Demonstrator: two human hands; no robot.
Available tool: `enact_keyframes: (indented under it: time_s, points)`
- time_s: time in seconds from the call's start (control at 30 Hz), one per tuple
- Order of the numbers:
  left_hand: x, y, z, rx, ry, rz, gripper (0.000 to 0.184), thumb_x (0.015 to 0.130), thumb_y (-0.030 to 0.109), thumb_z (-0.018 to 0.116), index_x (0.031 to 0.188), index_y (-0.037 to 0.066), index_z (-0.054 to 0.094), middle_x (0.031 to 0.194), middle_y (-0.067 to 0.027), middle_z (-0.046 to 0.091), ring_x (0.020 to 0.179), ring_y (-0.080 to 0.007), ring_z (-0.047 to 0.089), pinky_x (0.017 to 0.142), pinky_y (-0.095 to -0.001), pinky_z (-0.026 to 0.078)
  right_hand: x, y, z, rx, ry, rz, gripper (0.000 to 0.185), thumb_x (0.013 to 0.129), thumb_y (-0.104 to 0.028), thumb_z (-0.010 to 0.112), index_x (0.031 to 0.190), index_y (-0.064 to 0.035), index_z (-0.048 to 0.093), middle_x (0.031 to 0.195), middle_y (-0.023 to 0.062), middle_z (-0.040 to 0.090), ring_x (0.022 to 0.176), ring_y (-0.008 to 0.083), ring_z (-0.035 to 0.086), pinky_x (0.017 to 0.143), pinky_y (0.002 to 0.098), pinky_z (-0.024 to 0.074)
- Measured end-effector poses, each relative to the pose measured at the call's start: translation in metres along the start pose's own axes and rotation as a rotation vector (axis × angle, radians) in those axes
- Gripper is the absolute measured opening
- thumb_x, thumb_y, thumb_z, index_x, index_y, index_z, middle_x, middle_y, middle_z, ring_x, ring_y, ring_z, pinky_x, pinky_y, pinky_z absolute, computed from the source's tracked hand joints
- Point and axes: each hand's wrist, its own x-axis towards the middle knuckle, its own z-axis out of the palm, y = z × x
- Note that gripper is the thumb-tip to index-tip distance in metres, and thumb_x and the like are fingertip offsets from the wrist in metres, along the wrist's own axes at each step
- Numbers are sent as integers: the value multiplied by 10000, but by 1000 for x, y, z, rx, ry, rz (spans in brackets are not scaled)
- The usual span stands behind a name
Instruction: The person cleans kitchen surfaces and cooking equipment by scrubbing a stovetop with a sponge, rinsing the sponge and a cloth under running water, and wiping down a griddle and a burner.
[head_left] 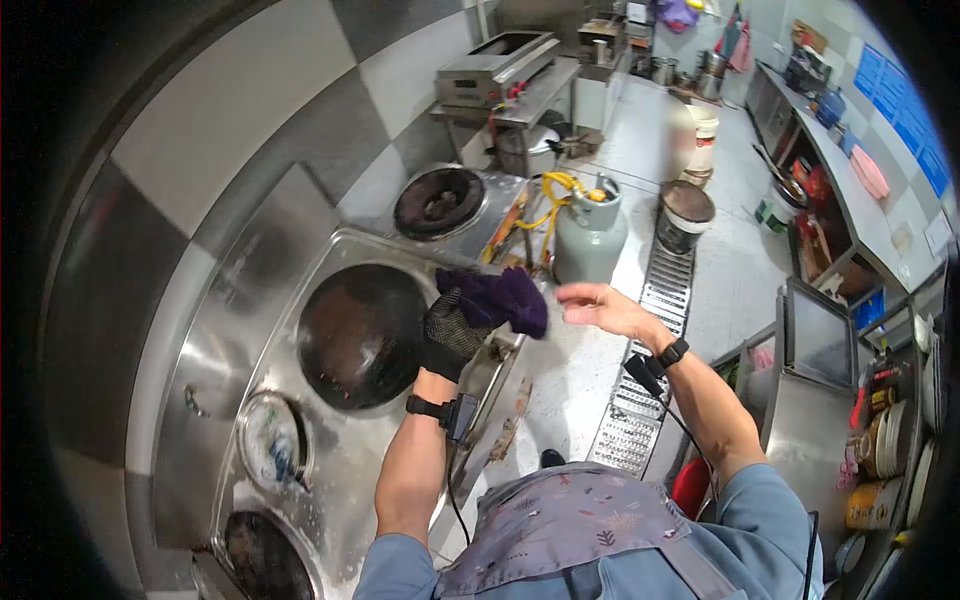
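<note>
My left hand (455, 330) wears a dark knitted glove and holds a bunched purple cloth (505, 298) at the edge of the steel stove. Just left of it, a dark wok (362, 335) sits on the stove top (345, 445), with a few small scraps inside. My right hand (595, 305) is bare, to the right of the cloth and apart from it, with its fingers stretched out and nothing in them. Both wrists carry black straps, with cables running down from them.
Beyond the cloth stands a gas cylinder (590, 238) with a yellow hose. A burner (440, 203) is at the back left. A lidded bucket (685, 215) stands by the floor grate (668, 280). Steel counters and shelves line the right. A round dish (272, 437) lies near left.
</note>
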Motion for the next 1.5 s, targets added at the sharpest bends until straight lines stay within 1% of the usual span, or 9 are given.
enact_keyframes:
  time_s: [0.07,0.23,0.4,0.6,0.83,0.97,1.0,1.23,1.5]
  points:
    - [33,-29,29,-204,-82,-163,492,1040,223,442,1480,2,440,1473,-271,505,1354,-444,506,1178,-594,373,-7,1,-23,17,186,-16,772,921,-346,771,1533,-27,425,1407,168,589,1251,248,571,1083,384,456]
    - [124,-91,31,-82,-56,-355,512,1033,236,537,1446,-52,442,1448,-299,518,1306,-458,541,1180,-583,376,-12,4,-55,-4,397,-101,567,922,-240,763,1396,6,572,1212,134,715,1079,201,676,962,342,534]
    - [187,-120,17,1081,-297,97,286,996,69,560,1262,-24,612,1295,-210,647,1199,-308,636,1070,-428,492,-20,38,-115,132,645,18,283,1006,-162,636,1221,12,695,997,58,757,900,113,662,844,290,537]
    - [309,-155,-19,484,-186,-252,342,986,51,560,1318,-18,604,1305,-182,662,1164,-274,658,1020,-381,543,-6,93,-218,796,895,54,223,1033,-139,598,1158,19,694,1054,82,744,887,156,708,817,300,570]
    - [453,-187,8,260,-31,-422,381,962,147,672,1287,-49,633,1245,-144,696,1169,-218,638,1034,-365,512,49,130,-363,1155,869,142,241,1063,-187,555,1170,11,641,1071,112,715,938,211,709,877,362,588]
    - [530,-210,0,1184,-153,-341,305,971,235,655,1151,-5,709,954,-66,735,896,-171,674,840,-315,531,64,118,-415,1023,783,26,335,1062,-252,570,1279,-1,620,1157,100,712,969,201,705,890,359,590]
    - [562,-238,-47,1588,-385,6,296,985,260,638,1144,21,714,935,-67,730,881,-175,675,838,-320,535,66,116,-424,816,730,146,350,1056,-251,584,1302,-4,613,1157,80,702,978,176,687,890,338,575]
    - [652,-281,-9,1717,-338,-61,314,948,312,650,1135,66,708,985,-119,720,913,-272,680,858,-399,541,109,112,-490,364,191,303,384,1043,-238,590,1366,-33,631,1161,41,680,1010,127,624,897,285,525]
    - [802,-314,61,1749,-241,28,385,891,339,680,1149,54,688,1087,-186,702,984,-378,672,879,-476,535,203,260,-627,810,743,308,322,1073,-266,536,1304,-65,637,1140,57,698,988,157,671,872,325,547]
